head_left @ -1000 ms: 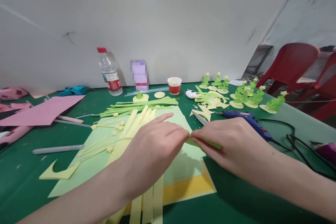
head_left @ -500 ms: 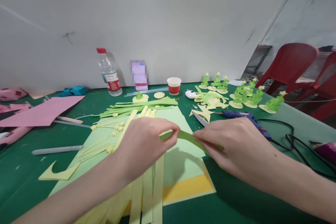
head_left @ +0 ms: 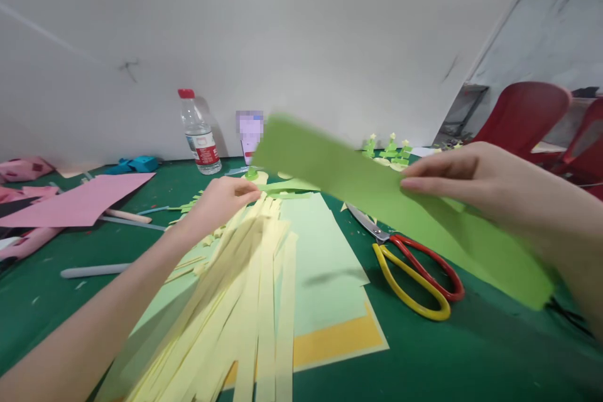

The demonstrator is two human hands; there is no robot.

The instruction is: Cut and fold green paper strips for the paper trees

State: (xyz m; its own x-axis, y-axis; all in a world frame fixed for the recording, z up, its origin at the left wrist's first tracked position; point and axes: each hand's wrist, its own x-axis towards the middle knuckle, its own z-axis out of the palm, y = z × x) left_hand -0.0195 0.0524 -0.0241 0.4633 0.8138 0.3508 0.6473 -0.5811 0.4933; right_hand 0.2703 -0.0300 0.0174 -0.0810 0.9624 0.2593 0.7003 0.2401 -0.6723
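Note:
My right hand (head_left: 452,179) pinches a wide piece of green paper (head_left: 330,166) by its upper edge, holding it tilted above the table. The paper's far end is blurred. My left hand (head_left: 230,195) is closed at the near end of a green paper strip (head_left: 294,186), over the pile of green strips. Below it, long pale-yellow paper strips (head_left: 245,270) fan out across light green sheets (head_left: 325,251). Scissors (head_left: 419,276) with one red and one yellow handle lie under the green paper's lower edge, beside the sheets.
A water bottle (head_left: 200,138), a phone (head_left: 250,132) and a white board (head_left: 301,56) stand at the back. Small green paper trees (head_left: 390,148) are at the back right. Pink paper (head_left: 80,198) and a whitish stick (head_left: 94,271) lie left. Red chairs (head_left: 522,116) stand beyond the table.
My left hand has let go of the green paper and moved left to the strips. My right hand has lifted the paper up and right, turning its broad face into view. The scissors' handles are uncovered.

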